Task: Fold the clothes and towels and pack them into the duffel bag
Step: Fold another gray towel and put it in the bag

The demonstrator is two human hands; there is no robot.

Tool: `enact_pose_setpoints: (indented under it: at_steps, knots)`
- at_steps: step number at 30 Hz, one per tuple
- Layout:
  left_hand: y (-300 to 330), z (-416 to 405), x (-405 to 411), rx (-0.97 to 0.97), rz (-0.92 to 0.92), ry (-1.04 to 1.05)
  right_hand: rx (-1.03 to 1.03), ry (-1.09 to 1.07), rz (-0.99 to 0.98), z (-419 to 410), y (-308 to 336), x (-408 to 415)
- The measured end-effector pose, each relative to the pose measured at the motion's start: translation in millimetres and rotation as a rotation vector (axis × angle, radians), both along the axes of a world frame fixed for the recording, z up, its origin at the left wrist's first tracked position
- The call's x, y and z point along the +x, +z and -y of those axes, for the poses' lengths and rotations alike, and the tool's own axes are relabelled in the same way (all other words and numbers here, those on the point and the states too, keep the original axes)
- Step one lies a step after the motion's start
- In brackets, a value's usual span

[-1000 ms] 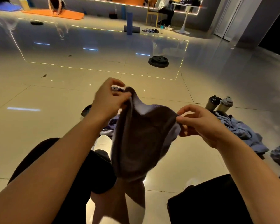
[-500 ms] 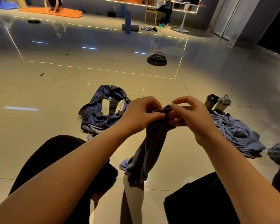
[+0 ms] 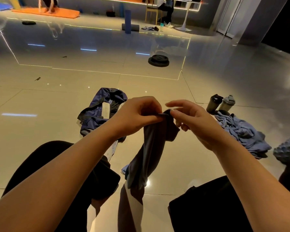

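Note:
A dark grey-blue towel [image 3: 151,151] hangs doubled over in front of me, its lower end near the floor between my knees. My left hand [image 3: 137,116] pinches both top corners together. My right hand [image 3: 189,121] hovers just right of that pinch with its fingers loosening off the cloth. The navy duffel bag [image 3: 97,113] lies slumped and open on the floor behind my left hand. A crumpled light blue garment [image 3: 241,133] lies on the floor to the right.
Two shaker bottles [image 3: 220,103] stand beside the blue garment. A knobbly blue ball [image 3: 288,148] sits at the right edge. A black weight plate [image 3: 158,60] lies farther out on the glossy tiles. Other people are on an orange mat [image 3: 45,12] and at a table [image 3: 186,14] far back.
My hands came together from a wide spread, folding the towel in half. The left hand took over both corners and the right hand's fingers are now easing off.

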State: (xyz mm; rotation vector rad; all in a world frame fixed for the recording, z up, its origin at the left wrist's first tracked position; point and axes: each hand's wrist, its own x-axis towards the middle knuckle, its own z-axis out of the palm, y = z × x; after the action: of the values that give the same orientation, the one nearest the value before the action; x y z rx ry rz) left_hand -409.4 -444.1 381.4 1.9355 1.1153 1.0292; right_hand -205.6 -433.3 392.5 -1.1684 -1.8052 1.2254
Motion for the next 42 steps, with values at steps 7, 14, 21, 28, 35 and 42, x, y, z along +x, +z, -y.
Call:
enact_pose_setpoints:
  at_steps: [7, 14, 21, 28, 35, 42]
  knots:
    - [-4, -7, -4, 0.111, -0.049, 0.22, 0.018, -0.115, -0.131, -1, 3, 1]
    - [-2, -17, -39, 0.217, -0.226, 0.621, -0.038, -0.59, -0.308, -10, 6, 36]
    - [-10, -2, -60, 0.141, -0.354, 0.739, -0.003, -0.648, -0.296, 4, 4, 58]
    - [25, -2, -70, 0.194, -0.152, 0.646, 0.24, -0.577, -0.173, -2, 30, 65]
    - [121, -20, -53, 0.553, 0.058, 0.515, 0.6, -0.804, -0.261, -18, 124, 75]
    - [167, -38, -37, 0.844, -0.494, 0.603, 0.84, -0.843, -0.309, -12, 188, 76]
